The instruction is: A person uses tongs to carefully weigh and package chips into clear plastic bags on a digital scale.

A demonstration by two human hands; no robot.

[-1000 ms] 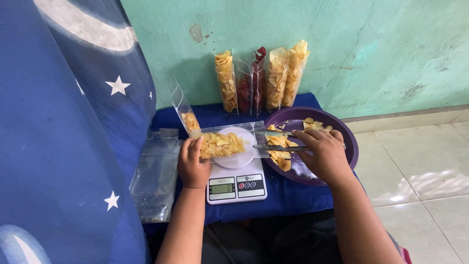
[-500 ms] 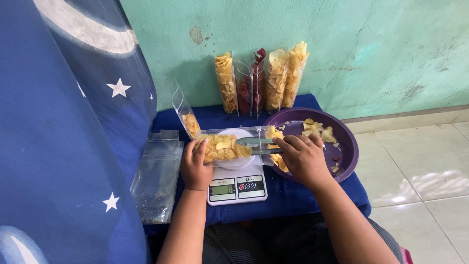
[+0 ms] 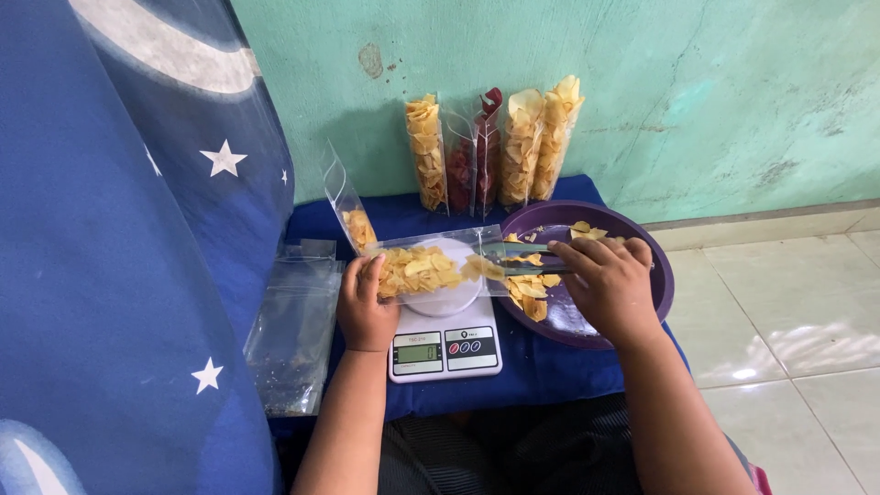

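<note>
My left hand (image 3: pixel 365 305) grips a clear plastic bag of yellow chips (image 3: pixel 423 270), lying sideways over the round white pan of a small digital kitchen scale (image 3: pixel 445 350). My right hand (image 3: pixel 609 284) holds metal tongs (image 3: pixel 519 259) whose tips pinch a chip at the bag's open mouth. Just right of the scale, a purple bowl (image 3: pixel 656 271) holds more loose chips under my right hand.
Several filled chip bags (image 3: pixel 495 147), yellow and one red, stand against the green wall. A partly filled bag (image 3: pixel 351 214) leans at the left. Empty clear bags (image 3: pixel 295 335) lie on the blue cloth. A blue star-print fabric (image 3: pixel 119 275) hangs at left. Tiled floor (image 3: pixel 797 312) lies at right.
My right hand moved left from the bowl with the tongs and brought a chip to the bag's mouth. My left hand kept hold of the bag.
</note>
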